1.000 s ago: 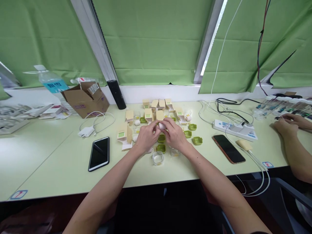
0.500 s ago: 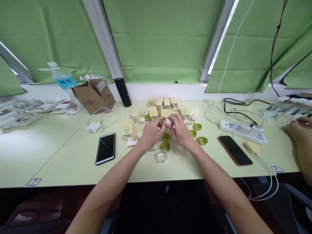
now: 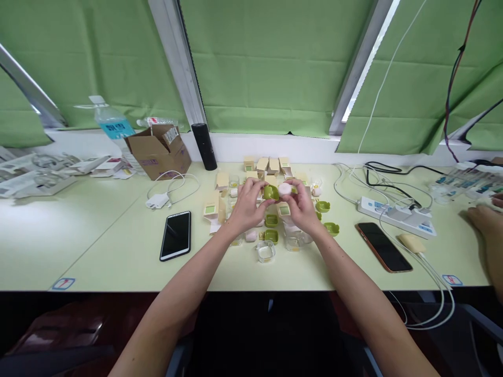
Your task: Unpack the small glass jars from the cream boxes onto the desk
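Note:
My left hand (image 3: 248,203) grips a small green cup-shaped case (image 3: 271,192), its hollow turned toward the right. Between the fingers of my right hand (image 3: 302,208) is a small pale pink rounded piece (image 3: 284,189), held close beside the green case. Below my hands on the table lie more green cases (image 3: 271,236), another pink piece (image 3: 250,236) and a clear square plastic cover (image 3: 265,251). Small cream cardboard boxes (image 3: 273,166) stand behind my hands. Some pieces under my hands are hidden.
A phone (image 3: 175,236) lies to the left, another phone (image 3: 384,247) to the right near a power strip (image 3: 396,215) with cables. A cardboard carton (image 3: 159,152) and black cylinder (image 3: 204,146) stand at the back. Another person's hand (image 3: 485,220) is at the far right.
The pink piece and the green case are now apart, one in each hand; before, my hands were together around the pink piece. The view has shifted slightly.

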### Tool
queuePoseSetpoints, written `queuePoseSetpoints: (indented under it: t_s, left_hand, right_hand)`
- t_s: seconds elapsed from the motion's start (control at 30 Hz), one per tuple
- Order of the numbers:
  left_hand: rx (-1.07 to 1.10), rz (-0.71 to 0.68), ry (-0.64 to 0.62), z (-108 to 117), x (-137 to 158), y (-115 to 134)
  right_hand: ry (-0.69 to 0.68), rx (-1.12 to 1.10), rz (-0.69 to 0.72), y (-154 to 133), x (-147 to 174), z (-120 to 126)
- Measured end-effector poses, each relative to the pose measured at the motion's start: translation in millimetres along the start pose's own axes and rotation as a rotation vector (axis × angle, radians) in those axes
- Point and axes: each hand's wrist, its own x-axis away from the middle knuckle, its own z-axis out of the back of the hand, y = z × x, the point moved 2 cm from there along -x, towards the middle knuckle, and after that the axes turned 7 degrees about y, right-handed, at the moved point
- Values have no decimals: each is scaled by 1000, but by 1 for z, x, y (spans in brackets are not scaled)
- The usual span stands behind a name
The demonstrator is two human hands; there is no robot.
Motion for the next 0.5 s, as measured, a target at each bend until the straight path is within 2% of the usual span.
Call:
queuePoseSetpoints:
  t_s: [0.13, 0.27, 0.37, 0.5]
  left_hand:
    - [111, 160, 166, 6, -4, -23]
    - [335, 323, 283, 9, -9, -46]
    - [520, 340, 281, 11, -10, -51]
    - [619, 346, 316, 17, -7, -55]
  right_hand:
    - [51, -82, -78, 2, -4, 6]
    - [71, 65, -16, 4, -7, 7]
    - [25, 157, 51, 4, -6, 3]
    - [-56, 229, 82, 5, -4, -4]
